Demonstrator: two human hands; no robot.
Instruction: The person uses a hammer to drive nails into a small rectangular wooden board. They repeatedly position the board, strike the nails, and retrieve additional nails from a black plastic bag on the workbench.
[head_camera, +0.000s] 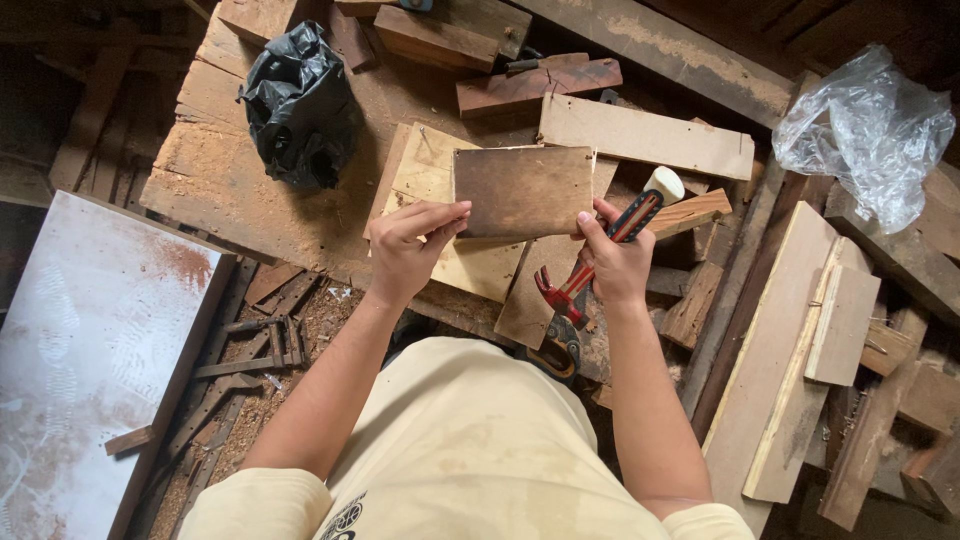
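Both hands held a small dark wooden board (523, 190) up over the workbench (215, 170), roughly level and square to the camera. The left hand (408, 245) was closed in a pinch on the board's near left corner, thumb on top and fingers curled below. The right hand (615, 262) was wrapped around a hammer (600, 258) with a red and black handle, its pale butt end pointing far and right and its red claw head hanging near the person's lap; the thumb of that same hand pressed on the board's near right corner, so the hand was shut on the tool and only steadied the board.

Under the board lay paler sheets of plywood (430, 175), and beyond it a long light plank (645, 135) and several dark offcuts (535, 85). A black plastic bag (300, 105) sat far left on the bench, a clear plastic bag (865, 130) far right, a white panel (95, 330) near left, and stacked planks (790, 350) on the right.

To handle the board well here, I judged that the left pinch should carry its weight, since the right hand was busy with the hammer. Keeping the board flat and its edges lined up with the plywood below would help. There may have been small nails along the board's far edge, though the view was too coarse to be sure, so fingers were best kept to the corners.
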